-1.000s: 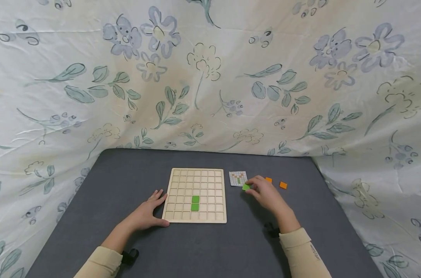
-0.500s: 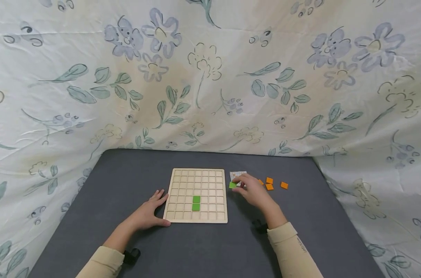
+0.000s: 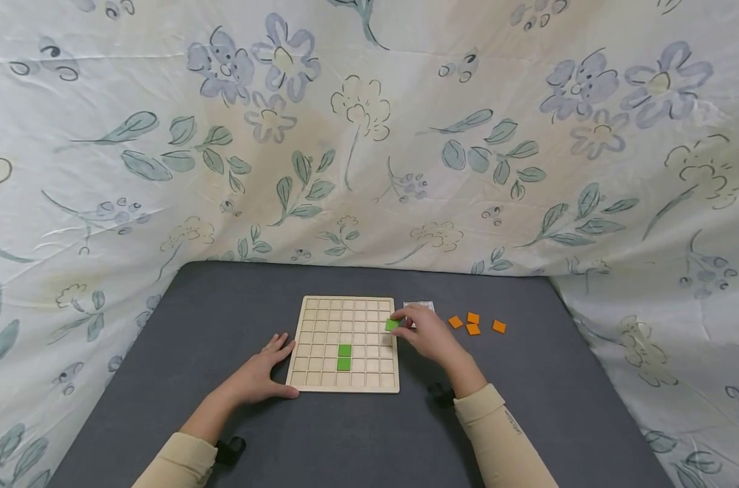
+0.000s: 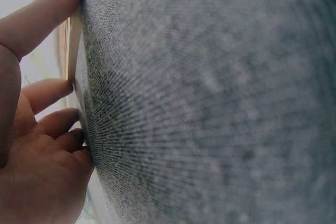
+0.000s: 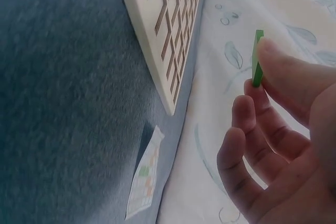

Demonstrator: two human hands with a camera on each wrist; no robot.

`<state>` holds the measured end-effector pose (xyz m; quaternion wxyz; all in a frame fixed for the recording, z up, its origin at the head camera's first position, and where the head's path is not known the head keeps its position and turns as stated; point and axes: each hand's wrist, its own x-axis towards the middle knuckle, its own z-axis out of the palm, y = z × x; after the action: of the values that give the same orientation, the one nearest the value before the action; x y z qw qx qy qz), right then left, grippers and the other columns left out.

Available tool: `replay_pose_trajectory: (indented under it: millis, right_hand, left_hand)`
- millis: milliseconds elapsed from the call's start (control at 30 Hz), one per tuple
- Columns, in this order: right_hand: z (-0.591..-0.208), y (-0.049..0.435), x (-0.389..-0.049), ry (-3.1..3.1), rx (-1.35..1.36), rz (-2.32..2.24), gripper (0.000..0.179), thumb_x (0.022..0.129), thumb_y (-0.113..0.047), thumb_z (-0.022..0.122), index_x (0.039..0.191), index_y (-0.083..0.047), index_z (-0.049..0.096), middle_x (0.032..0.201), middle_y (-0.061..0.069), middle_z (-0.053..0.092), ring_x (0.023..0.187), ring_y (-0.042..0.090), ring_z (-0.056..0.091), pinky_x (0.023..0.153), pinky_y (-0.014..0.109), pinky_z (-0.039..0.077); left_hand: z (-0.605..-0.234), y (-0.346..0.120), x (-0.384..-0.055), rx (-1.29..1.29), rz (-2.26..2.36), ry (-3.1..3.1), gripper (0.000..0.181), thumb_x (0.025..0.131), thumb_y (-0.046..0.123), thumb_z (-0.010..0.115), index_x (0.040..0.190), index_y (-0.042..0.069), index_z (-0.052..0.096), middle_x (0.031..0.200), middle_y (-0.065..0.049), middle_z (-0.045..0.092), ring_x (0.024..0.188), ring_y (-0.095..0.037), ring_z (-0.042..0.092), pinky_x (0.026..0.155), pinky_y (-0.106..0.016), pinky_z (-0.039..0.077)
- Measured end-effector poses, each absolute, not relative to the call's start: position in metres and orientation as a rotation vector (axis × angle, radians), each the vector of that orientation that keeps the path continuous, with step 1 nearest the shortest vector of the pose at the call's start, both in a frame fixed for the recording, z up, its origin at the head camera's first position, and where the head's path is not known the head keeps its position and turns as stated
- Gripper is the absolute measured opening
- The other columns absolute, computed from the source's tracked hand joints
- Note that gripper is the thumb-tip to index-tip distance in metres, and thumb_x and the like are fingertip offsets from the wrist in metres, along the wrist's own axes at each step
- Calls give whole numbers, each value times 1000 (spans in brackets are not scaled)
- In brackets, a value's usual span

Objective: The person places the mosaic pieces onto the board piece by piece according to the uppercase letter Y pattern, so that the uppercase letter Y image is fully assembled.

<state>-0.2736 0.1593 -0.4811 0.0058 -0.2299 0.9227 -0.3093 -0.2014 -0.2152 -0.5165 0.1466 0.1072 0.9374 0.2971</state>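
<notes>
A flat green square tile (image 3: 391, 325) is pinched between thumb and fingers of my right hand (image 3: 429, 333), over the right edge of a pale wooden grid board (image 3: 398, 369). In the right wrist view the tile (image 5: 257, 59) is held edge-on, up off the table. Two more green tiles, an upper one (image 3: 344, 350) and a lower one (image 3: 344, 364), lie in adjoining squares of one column. My left hand (image 3: 256, 375) rests at the board's left side, thumb by the near corner and spread fingertips along the edge. The left wrist view shows those fingers (image 4: 50, 95) against the board's side.
Behind my right hand lies a small paper card (image 3: 427, 305), partly hidden; its coloured grid print (image 5: 144, 177) shows in the right wrist view. Several orange tiles (image 3: 472, 329) lie right of it. A floral cloth (image 3: 369, 169) hangs behind the dark grey table (image 3: 357, 440).
My right hand has carried the green tile leftward from beside the card to the board's right edge, uncovering more orange tiles. The left hand stays at the board.
</notes>
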Motion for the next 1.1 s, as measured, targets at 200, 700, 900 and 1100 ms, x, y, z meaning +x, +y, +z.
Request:
replay_pose_trajectory:
  millis: [200,700,900,1100]
  right_hand:
    - [-479,150,-274,2873,-742,-975,25,92,-24,75,116,-15,73,101,2,66,78,10,53,68,31,46]
    - [-482,127,-280,2815,-781,-991,25,92,-24,75,116,-16,73,109,-1,67,81,11,55,66,28,47]
    - [-483,118,-281,2796,-788,-983,25,92,-24,75,116,-16,73,109,-2,67,81,10,55,67,28,47]
    - [-484,108,-284,2771,-819,-954,25,93,-26,74,116,-16,73,109,-2,67,82,10,55,68,28,47]
  left_hand:
    - [-515,-214,-201,309,852,2700,112,71,50,89,159,9,33,168,-16,19,156,-40,9,115,-69,22]
    - [-513,-212,-200,296,844,2701,112,71,50,89,159,10,33,168,-16,19,156,-40,9,115,-69,22]
    - [-512,-212,-200,303,845,2701,112,71,50,89,159,9,33,168,-17,19,156,-41,9,115,-70,22]
    - [-512,-211,-200,299,824,2710,112,71,51,89,159,9,33,168,-17,19,155,-42,10,115,-69,23]
